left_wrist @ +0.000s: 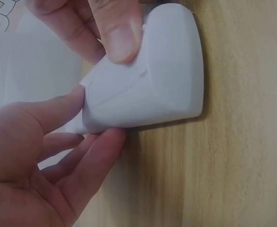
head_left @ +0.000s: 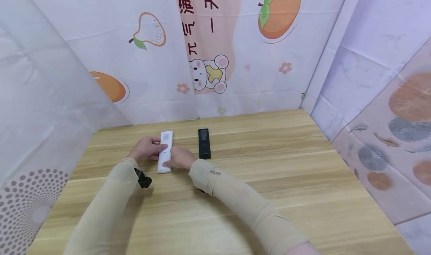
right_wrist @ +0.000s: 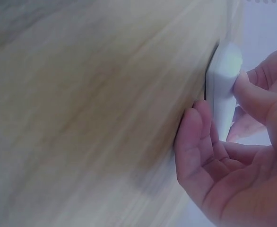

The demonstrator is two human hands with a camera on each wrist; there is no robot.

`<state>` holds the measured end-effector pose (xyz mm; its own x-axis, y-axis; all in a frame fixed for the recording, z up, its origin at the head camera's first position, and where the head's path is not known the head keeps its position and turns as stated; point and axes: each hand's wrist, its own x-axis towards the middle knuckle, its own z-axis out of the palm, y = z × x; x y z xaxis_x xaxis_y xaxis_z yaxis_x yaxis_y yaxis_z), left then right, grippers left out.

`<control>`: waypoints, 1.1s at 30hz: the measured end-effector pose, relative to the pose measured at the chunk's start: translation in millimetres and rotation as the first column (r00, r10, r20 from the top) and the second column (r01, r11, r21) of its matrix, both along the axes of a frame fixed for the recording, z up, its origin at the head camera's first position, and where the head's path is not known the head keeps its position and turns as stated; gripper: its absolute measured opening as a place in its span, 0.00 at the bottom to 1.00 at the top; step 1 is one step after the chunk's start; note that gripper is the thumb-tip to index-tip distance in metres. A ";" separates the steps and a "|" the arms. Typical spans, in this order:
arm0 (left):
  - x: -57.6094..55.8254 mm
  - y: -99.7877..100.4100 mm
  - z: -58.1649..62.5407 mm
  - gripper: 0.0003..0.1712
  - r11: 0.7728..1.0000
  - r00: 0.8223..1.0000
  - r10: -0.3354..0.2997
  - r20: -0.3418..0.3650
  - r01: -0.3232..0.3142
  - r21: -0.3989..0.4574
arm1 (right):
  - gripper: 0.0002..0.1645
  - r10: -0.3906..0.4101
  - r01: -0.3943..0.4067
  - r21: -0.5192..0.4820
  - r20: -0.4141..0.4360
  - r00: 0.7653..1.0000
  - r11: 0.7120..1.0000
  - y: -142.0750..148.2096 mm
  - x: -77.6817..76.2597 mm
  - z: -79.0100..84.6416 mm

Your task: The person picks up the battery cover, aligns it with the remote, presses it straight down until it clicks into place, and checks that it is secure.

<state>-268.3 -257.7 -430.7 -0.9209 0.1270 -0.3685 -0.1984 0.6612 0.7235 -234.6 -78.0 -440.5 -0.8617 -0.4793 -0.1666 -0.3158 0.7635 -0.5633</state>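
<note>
A white remote control [head_left: 164, 156] lies back side up on the table, with a small printed code patch near its far end. My left hand [head_left: 145, 148] grips its left side, thumb on the upper face and fingers along the edge. From the right, my right hand [head_left: 182, 157] holds the near end. In the left wrist view, the right thumb [left_wrist: 122, 45] presses on the back near a thin seam line in the casing [left_wrist: 171, 71]. The right wrist view shows the right fingers [right_wrist: 190, 135] curled beside the remote's edge.
A black remote control [head_left: 204, 144] lies to the right of the white one, past my right hand. The wooden table [head_left: 269, 146] meets a patterned curtain [head_left: 151, 79] at the back, with more hanging sheets at the left and right.
</note>
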 end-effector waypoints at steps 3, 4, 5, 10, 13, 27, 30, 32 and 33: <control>-0.5 2.2 0.3 0.34 1.000 0.999 0.029 0.019 -0.029 -0.005 | 0.19 0.004 -0.004 -0.008 0.015 1.000 1.000 1.2 0.1 0.8; -0.5 2.8 0.5 0.34 0.999 0.999 0.040 0.027 -0.039 -0.005 | 0.19 0.006 -0.005 -0.008 0.020 1.000 1.000 1.3 0.0 1.1; -0.5 3.4 0.6 0.34 0.999 0.998 0.052 0.034 -0.051 -0.007 | 0.19 0.007 -0.007 -0.008 0.026 1.000 1.000 1.3 0.0 1.3; -1.9 6.6 0.8 0.35 0.995 0.993 0.095 0.066 -0.094 -0.017 | 0.20 0.004 -0.003 -0.021 0.062 0.998 1.000 1.3 -0.8 0.6; -3.1 9.1 0.8 0.36 0.995 0.992 0.095 0.081 -0.094 -0.017 | 0.20 -0.007 0.010 -0.032 0.085 0.996 0.999 2.2 -1.2 -0.5; -4.1 9.8 0.5 0.33 0.992 0.986 0.125 0.108 -0.123 -0.024 | 0.19 0.009 0.001 -0.073 0.136 0.991 0.997 1.8 -2.7 -3.7; -4.7 8.7 0.4 0.34 0.991 0.986 0.131 0.104 -0.129 -0.026 | 0.19 0.019 -0.011 -0.069 0.124 0.992 0.998 2.5 -3.6 -3.2; -5.5 8.2 0.1 0.34 0.991 0.987 0.132 0.095 -0.131 -0.020 | 0.20 0.015 -0.007 -0.066 0.123 0.992 0.998 2.7 -4.3 -2.6; -5.9 8.1 -0.1 0.34 0.991 0.987 0.131 0.090 -0.130 -0.019 | 0.20 0.009 -0.001 -0.064 0.128 0.992 0.998 2.6 -5.0 -2.4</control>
